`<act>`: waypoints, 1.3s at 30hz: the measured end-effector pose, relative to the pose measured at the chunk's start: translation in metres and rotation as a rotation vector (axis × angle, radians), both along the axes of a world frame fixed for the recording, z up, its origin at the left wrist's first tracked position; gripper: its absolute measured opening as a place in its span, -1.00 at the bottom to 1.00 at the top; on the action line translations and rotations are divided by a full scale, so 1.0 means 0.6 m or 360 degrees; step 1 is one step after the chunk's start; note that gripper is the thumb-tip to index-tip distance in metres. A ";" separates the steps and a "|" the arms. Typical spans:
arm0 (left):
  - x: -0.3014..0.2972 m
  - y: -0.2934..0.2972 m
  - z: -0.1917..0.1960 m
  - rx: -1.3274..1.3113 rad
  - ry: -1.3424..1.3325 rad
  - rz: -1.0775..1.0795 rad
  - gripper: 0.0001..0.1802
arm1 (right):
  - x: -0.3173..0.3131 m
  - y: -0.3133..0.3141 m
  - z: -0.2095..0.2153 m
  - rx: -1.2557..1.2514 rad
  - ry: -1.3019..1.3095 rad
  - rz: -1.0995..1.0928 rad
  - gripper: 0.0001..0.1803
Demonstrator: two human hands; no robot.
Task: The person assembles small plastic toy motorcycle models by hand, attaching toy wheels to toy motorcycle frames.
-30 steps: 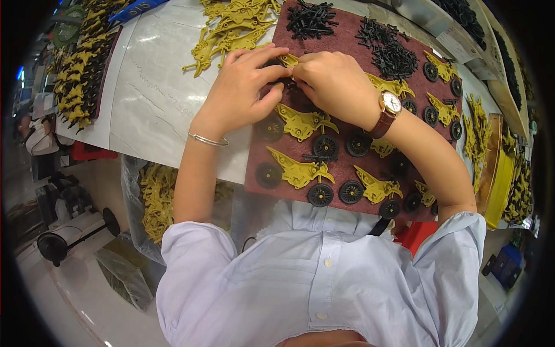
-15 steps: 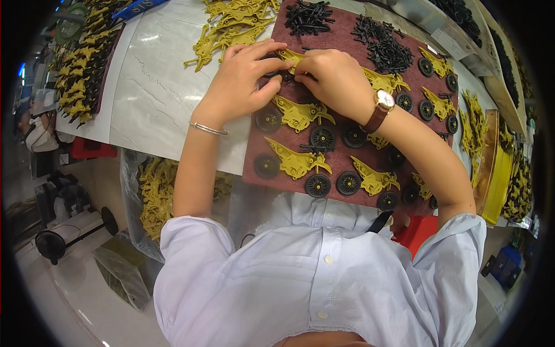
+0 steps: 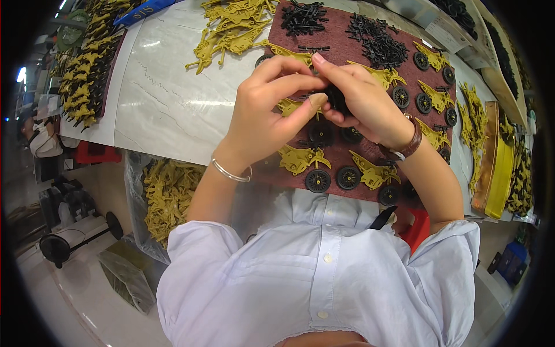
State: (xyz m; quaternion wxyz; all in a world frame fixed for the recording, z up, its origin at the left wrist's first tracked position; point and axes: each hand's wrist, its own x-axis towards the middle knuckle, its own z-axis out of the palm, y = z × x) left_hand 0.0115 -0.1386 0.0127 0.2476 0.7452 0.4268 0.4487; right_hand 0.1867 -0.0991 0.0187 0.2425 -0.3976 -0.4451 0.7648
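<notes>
Close together over the dark red mat [image 3: 364, 49], my two hands meet at a black toy wheel [image 3: 337, 102]. My right hand [image 3: 373, 107] curls round it from the right, with the thumb raised on top. From the other side my left hand [image 3: 260, 110] brings its thumb and fingers together at the wheel's left edge; whatever they pinch is hidden. Beneath and beside the hands lie yellow motorcycle-shaped plastic body parts [image 3: 300, 159] in rows. Black spoked wheels [image 3: 318, 181] lie next to them, some partly covered by my hands.
Two heaps of small black parts, a left one [image 3: 303, 18] and a right one [image 3: 378, 46], sit at the mat's far side. Yellow parts [image 3: 231, 29] are piled on the white table [image 3: 167, 92]. A bag of yellow parts [image 3: 167, 194] stands below; trays [image 3: 485, 40] line the far right.
Both hands have lifted off the far yellow part and moved nearer and to the right. My right hand has turned over, and a black wheel now shows in it.
</notes>
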 end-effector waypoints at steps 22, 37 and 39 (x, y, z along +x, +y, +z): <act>0.039 -0.092 -0.025 -0.0224 -0.0588 0.0224 -0.88 | 0.027 -0.057 0.002 -0.0506 0.0267 -0.0073 -0.54; -0.007 -0.120 -0.032 -0.0304 0.0062 0.0414 -0.67 | -0.005 -0.043 -0.023 0.1991 -0.0416 0.0239 -0.86; -0.008 -0.121 -0.031 -0.0296 0.0096 0.0442 -0.62 | -0.008 -0.044 -0.028 0.2040 -0.0498 0.0329 -0.87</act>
